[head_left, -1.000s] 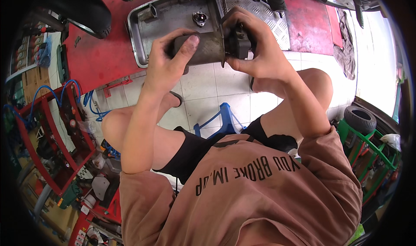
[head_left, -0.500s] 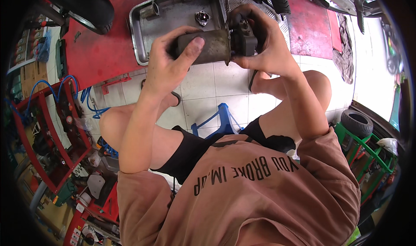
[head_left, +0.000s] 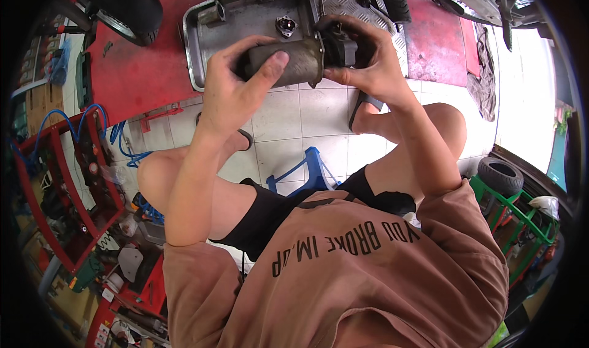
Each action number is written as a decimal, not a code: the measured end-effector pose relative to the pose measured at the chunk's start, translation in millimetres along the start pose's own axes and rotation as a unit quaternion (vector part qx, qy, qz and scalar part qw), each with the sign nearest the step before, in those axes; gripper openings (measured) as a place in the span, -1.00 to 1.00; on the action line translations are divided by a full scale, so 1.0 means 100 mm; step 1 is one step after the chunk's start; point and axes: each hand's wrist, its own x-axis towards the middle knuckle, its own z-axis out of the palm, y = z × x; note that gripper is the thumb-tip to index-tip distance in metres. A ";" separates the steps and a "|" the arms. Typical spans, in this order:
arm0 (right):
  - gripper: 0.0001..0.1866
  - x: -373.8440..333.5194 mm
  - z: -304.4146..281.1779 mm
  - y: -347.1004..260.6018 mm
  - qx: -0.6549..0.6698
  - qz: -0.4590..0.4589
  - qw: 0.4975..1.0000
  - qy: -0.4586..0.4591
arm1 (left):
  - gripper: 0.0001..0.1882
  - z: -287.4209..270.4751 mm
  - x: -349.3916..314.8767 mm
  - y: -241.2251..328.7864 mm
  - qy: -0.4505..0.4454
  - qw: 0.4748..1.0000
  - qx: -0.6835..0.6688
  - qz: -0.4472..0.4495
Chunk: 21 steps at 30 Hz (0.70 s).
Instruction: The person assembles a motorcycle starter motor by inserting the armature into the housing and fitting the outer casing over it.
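Since the picture half a second ago, the black part (head_left: 345,50) has shifted up and in toward the flared end of the metal can (head_left: 300,61), and the strip of gap that showed between them looks narrower. The right hand (head_left: 381,66) has come along with it, its thumb now higher, close under the flared rim, while the left hand (head_left: 232,84) has hardly changed its hold on the can. For the work in hand, this seems to mean that the two pieces sit closer together; whether they touch or are joined behind the rim cannot be told from this angle. The left hand is wrapped around the can's left end, thumb laid along the near side; the right hand grips the black part, its fingers curled over the far side and the thumb below. Both pieces are held up in the air, at the near edge of the metal tray (head_left: 246,29), which rests on the red bench (head_left: 138,66). In the tray, a small round part (head_left: 285,26) and a short pipe (head_left: 211,13) look to lie where they were, near the can but touched by neither hand.
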 end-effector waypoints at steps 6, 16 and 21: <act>-0.29 0.03 0.06 0.00 -0.046 -0.082 0.995 0.011 | -0.58 -0.07 0.01 0.02 -0.012 0.987 -0.070 -0.143; -0.28 -0.01 0.08 -0.15 0.080 0.105 0.989 -0.070 | -0.67 -0.10 -0.09 0.02 -0.020 0.999 -0.019 -0.028; -0.24 0.02 0.09 -0.12 0.108 0.117 0.985 -0.072 | -0.69 -0.15 -0.09 0.01 -0.016 0.999 -0.029 -0.032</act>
